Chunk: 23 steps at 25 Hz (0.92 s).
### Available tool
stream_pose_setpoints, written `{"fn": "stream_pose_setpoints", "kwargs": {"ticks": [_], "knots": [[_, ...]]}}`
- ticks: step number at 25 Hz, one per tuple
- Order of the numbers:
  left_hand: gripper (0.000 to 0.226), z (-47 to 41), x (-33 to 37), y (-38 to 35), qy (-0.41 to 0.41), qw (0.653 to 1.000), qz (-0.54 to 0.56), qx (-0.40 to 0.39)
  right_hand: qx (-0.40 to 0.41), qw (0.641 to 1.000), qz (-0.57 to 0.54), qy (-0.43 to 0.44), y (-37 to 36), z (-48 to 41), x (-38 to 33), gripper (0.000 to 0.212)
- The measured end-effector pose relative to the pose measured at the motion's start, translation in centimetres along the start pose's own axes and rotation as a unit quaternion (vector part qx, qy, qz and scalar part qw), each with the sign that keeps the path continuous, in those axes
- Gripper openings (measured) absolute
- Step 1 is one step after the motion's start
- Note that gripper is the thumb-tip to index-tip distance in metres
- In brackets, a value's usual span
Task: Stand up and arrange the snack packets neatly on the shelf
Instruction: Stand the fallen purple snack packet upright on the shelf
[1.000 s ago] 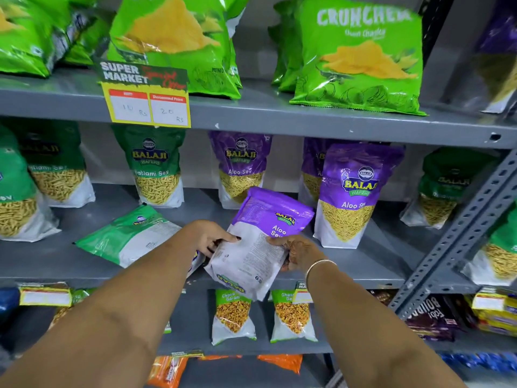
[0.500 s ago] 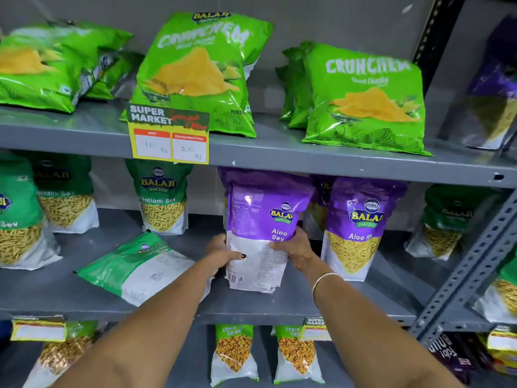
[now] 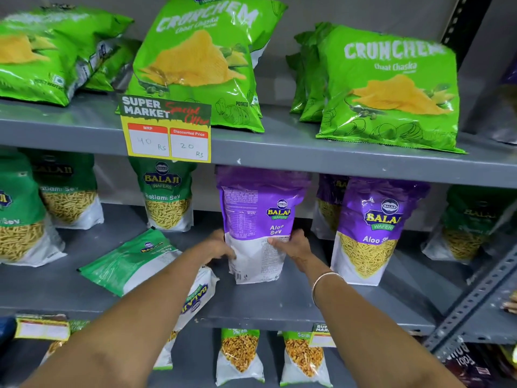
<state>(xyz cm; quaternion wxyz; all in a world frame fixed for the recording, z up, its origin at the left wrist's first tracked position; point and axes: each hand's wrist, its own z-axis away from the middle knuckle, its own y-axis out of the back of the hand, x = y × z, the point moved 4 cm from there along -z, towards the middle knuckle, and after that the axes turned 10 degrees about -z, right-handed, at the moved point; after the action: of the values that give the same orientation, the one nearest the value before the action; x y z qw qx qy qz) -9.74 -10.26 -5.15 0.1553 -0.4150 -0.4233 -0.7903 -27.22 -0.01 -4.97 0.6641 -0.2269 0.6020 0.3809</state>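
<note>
Hands, left hand [image 3: 216, 249] and right hand [image 3: 293, 247], clasp the purple packet [image 3: 258, 219], standing it upright beside its purple neighbour [image 3: 372, 228]; next, release, then raise the fallen green packet [image 3: 134, 261].

"Aloo Sev" on purple Balaji packet [image 3: 258, 219]

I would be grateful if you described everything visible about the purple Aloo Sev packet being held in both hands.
The purple Aloo Sev packet is a glossy plastic pouch, purple above and white below, showing its back: a printed nutrition table, a Balaji logo and a barcode near the bottom. It stands upright on the grey middle shelf, top just under the shelf above. The left hand grips its left edge, the right hand its right edge. Another front-facing purple packet stands to its right.
</note>
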Motion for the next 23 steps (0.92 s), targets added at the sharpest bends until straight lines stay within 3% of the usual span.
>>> {"fn": "stream_pose_setpoints", "kwargs": {"ticks": [3,6,9,10,12,13,15,18,19,21,23], "knots": [[0.033,0.7,-0.1,0.8,0.026,0.996,-0.047,-0.069,0.004,0.994,-0.057,-0.093,-0.2,0.5,0.7,0.062],[0.05,1.2,-0.3,0.0,0.013,0.99,-0.068,-0.121,-0.021,0.997,-0.012,-0.078,-0.3,0.1,0.7,0.036],[0.072,1.0,0.6,-0.6,-0.045,0.995,-0.061,-0.064,-0.1,0.991,0.077,-0.04,-0.4,0.4,0.9,0.012],[0.079,1.0,1.0,-0.9,-0.066,0.994,-0.06,-0.06,-0.141,0.984,0.106,-0.041,-0.3,0.7,1.1,0.019],[0.086,1.0,1.8,-1.6,-0.079,0.991,-0.072,-0.075,-0.214,0.969,0.113,-0.041,-0.2,1.3,1.7,0.068],[0.087,0.9,2.0,-1.9,-0.072,0.991,-0.078,-0.081,-0.239,0.965,0.104,-0.035,-0.4,1.6,2.0,0.081],[0.084,0.5,2.0,-1.8,-0.042,0.993,-0.078,-0.073,-0.264,0.961,0.07,-0.045,-1.2,1.8,2.5,0.095],[0.089,-0.2,1.6,-1.1,0.011,0.996,-0.011,-0.085,-0.233,0.971,0.052,-0.027,-2.5,2.0,3.2,0.113],[0.091,-0.2,1.6,-0.9,0.016,0.995,0.005,-0.103,-0.222,0.973,0.055,-0.015,-2.7,2.0,3.1,0.116],[0.089,0.1,1.6,-0.6,0.012,0.991,-0.022,-0.129,-0.206,0.976,0.065,-0.009,-2.7,2.0,3.0,0.097],[0.082,-0.2,1.4,-0.3,0.001,0.992,-0.06,-0.107,-0.209,0.976,0.061,-0.009,-2.4,1.5,3.1,0.093]]}}
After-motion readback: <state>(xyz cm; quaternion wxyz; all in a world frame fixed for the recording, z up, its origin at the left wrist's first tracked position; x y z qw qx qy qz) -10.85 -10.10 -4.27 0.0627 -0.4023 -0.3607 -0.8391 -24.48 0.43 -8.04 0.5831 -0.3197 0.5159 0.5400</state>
